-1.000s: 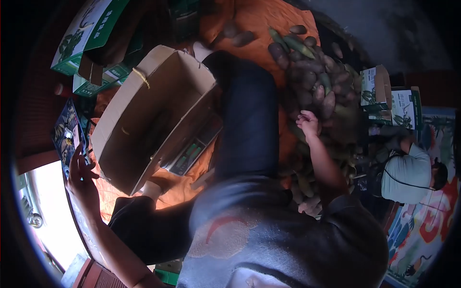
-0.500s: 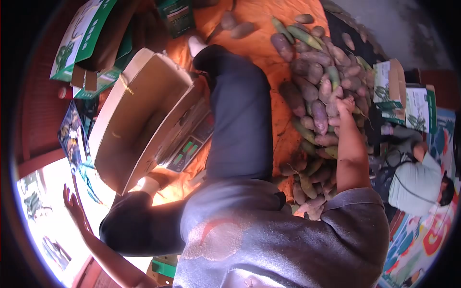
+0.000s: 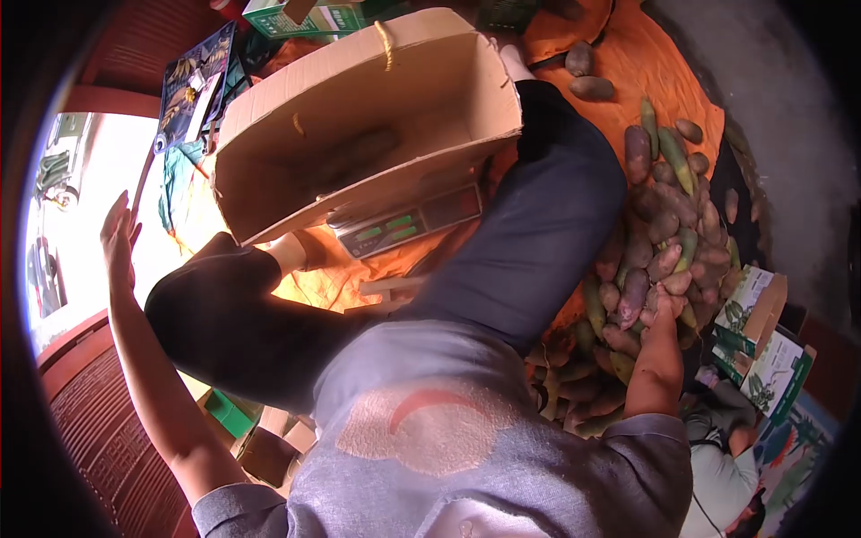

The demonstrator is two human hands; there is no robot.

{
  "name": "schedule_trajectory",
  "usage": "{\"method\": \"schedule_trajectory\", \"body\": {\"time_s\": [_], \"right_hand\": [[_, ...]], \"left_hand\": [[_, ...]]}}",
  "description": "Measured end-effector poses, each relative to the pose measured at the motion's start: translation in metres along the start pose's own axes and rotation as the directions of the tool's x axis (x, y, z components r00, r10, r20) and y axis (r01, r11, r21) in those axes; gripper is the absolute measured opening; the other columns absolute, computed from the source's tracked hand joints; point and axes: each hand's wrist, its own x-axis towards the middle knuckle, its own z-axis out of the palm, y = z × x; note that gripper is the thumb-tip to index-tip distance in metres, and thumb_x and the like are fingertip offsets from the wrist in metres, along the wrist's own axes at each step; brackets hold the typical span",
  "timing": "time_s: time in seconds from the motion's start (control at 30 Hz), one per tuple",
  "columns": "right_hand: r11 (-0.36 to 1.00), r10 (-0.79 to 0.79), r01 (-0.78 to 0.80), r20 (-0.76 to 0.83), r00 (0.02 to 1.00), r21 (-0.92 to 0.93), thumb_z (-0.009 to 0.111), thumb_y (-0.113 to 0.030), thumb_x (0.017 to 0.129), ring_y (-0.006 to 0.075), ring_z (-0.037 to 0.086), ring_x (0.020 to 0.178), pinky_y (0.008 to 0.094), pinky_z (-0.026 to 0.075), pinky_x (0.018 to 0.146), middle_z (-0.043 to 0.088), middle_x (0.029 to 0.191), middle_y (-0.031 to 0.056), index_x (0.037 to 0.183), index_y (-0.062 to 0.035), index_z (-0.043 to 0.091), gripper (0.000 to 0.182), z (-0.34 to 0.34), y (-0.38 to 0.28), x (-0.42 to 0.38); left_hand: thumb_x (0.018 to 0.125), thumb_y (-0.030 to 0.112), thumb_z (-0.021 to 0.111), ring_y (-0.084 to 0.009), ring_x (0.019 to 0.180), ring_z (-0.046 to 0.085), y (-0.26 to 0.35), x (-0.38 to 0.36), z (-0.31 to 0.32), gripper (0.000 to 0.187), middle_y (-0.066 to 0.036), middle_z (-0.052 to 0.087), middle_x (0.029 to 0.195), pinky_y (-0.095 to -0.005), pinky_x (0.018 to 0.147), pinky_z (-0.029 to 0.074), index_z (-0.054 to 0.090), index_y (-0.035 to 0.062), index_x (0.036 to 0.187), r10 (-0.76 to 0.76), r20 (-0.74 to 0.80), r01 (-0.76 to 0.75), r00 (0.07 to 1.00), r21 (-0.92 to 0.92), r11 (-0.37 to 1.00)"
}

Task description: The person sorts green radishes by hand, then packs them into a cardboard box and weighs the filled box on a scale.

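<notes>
At the left, my left hand (image 3: 119, 235) is raised in front of the bright doorway, its fingers stretched out and nothing in them. My right hand (image 3: 664, 305) rests on the heap of purple and green root vegetables (image 3: 635, 255), its fingers bent around a pinkish root (image 3: 674, 282). A large open cardboard box (image 3: 359, 112) with yellow rope handles stands between my legs. Inside it, a few dark shapes lie in shadow. Under the near edge of the box shows a digital scale (image 3: 408, 222) with green displays.
An orange sheet (image 3: 668, 76) lies beneath the heap. Green and white cartons (image 3: 773, 377) stand at the right, beside another person in a light shirt (image 3: 717, 484). Two loose roots (image 3: 592, 88) lie near my foot. A patterned bag (image 3: 193, 85) is at the upper left.
The view has turned, so the box now appears nearer the top centre and the heap lower right. My left hand appears higher; my right hand is still at the heap.
</notes>
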Motion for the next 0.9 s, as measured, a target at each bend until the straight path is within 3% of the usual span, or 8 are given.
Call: {"method": "schedule_trajectory", "body": {"time_s": [0.13, 0.2, 0.27, 0.43, 0.53, 0.67, 0.8, 0.9], "right_hand": [[0.994, 0.038, -0.055, -0.170, 0.985, -0.096, 0.084, -0.043, 0.060, 0.0367, 0.061, 0.096, 0.0450, 0.049, 0.083, 0.061, 0.106, 0.0227, 0.108, 0.0026, 0.045, 0.077, -0.024, -0.027, -0.048], [0.997, -0.076, 0.069, -0.318, 0.945, -0.032, 0.083, -0.042, 0.061, 0.0368, 0.062, 0.092, 0.0439, 0.050, 0.081, 0.062, 0.101, 0.0228, 0.108, 0.0046, 0.046, 0.076, -0.043, -0.046, -0.067], [0.981, -0.158, 0.190, -0.473, 0.867, 0.020, 0.083, -0.042, 0.061, 0.0354, 0.062, 0.093, 0.0425, 0.051, 0.081, 0.061, 0.104, 0.0231, 0.110, 0.0058, 0.046, 0.078, -0.058, -0.060, -0.060], [0.421, -0.595, 0.706, -0.413, 0.689, 0.570, 0.079, -0.017, 0.072, 0.0230, 0.052, 0.111, 0.0345, 0.043, 0.094, 0.050, 0.123, 0.0176, 0.124, 0.0050, 0.040, 0.070, -0.139, -0.179, -0.112], [0.185, -0.838, 0.799, -0.333, 0.432, 0.572, 0.076, -0.008, 0.074, 0.0220, 0.048, 0.114, 0.0335, 0.040, 0.097, 0.046, 0.126, 0.0151, 0.130, 0.0034, 0.035, 0.071, -0.191, -0.271, -0.213], [-0.054, -0.998, 0.822, -0.048, -0.032, 0.567, 0.078, -0.008, 0.067, 0.0204, 0.051, 0.112, 0.0341, 0.040, 0.096, 0.052, 0.120, 0.0104, 0.128, 0.0011, 0.040, 0.072, -0.206, -0.367, -0.344], [-0.484, -0.754, 0.762, 0.236, -0.612, 0.431, 0.078, -0.019, 0.060, 0.0292, 0.059, 0.096, 0.0360, 0.048, 0.084, 0.060, 0.101, 0.0140, 0.115, -0.0010, 0.048, 0.065, -0.161, -0.440, -0.455], [-0.629, -0.487, 0.685, 0.499, -0.716, 0.369, 0.078, -0.022, 0.059, 0.0319, 0.059, 0.093, 0.0389, 0.049, 0.079, 0.061, 0.099, 0.0156, 0.109, -0.0029, 0.050, 0.060, -0.093, -0.455, -0.495]], "left_hand": [[0.094, 0.024, 0.051, -0.0246, 0.121, 0.049, 0.072, -0.021, 0.027, 0.039, -0.011, 0.049, 0.133, -0.0373, 0.101, 0.040, 0.050, 0.0116, 0.131, 0.185, -0.010, -0.181, 0.983, 0.155, 0.971], [0.094, 0.012, 0.049, -0.0219, 0.116, 0.053, 0.101, -0.029, 0.047, 0.033, -0.010, 0.055, 0.127, -0.0335, 0.096, 0.045, 0.053, 0.0120, 0.127, 0.417, 0.052, -0.408, 0.908, 0.347, 0.845], [0.093, 0.005, 0.048, -0.0203, 0.110, 0.057, 0.136, -0.045, 0.081, 0.031, -0.010, 0.060, 0.120, -0.0333, 0.091, 0.048, 0.058, 0.0102, 0.122, 0.593, 0.119, -0.601, 0.796, 0.262, 0.755], [0.090, 0.011, 0.054, -0.0249, 0.096, 0.063, 0.196, -0.097, 0.150, 0.025, -0.013, 0.064, 0.107, -0.0332, 0.081, 0.050, 0.061, 0.0041, 0.113, 0.641, 0.420, -0.754, 0.642, 0.197, 0.627], [0.088, 0.014, 0.057, -0.0306, 0.082, 0.065, 0.195, -0.114, 0.179, 0.022, -0.014, 0.066, 0.096, -0.0359, 0.074, 0.052, 0.063, 0.0018, 0.105, 0.670, 0.573, -0.851, 0.471, 0.097, 0.516], [0.087, 0.023, 0.057, -0.0292, 0.075, 0.065, 0.175, -0.135, 0.200, 0.028, -0.015, 0.066, 0.087, -0.0351, 0.065, 0.053, 0.062, -0.0003, 0.102, 0.486, 0.754, -0.845, 0.443, 0.170, 0.507], [0.078, 0.007, 0.054, -0.0216, 0.073, 0.066, 0.157, -0.150, 0.201, 0.039, -0.013, 0.063, 0.083, -0.0307, 0.055, 0.052, 0.052, -0.0077, 0.114, 0.429, 0.845, -0.925, 0.319, 0.179, 0.336], [0.077, 0.008, 0.054, -0.0217, 0.076, 0.066, 0.153, -0.156, 0.208, 0.041, -0.017, 0.062, 0.088, -0.0293, 0.055, 0.053, 0.050, -0.0111, 0.113, 0.384, 0.855, -0.908, 0.348, 0.207, 0.363]]}}
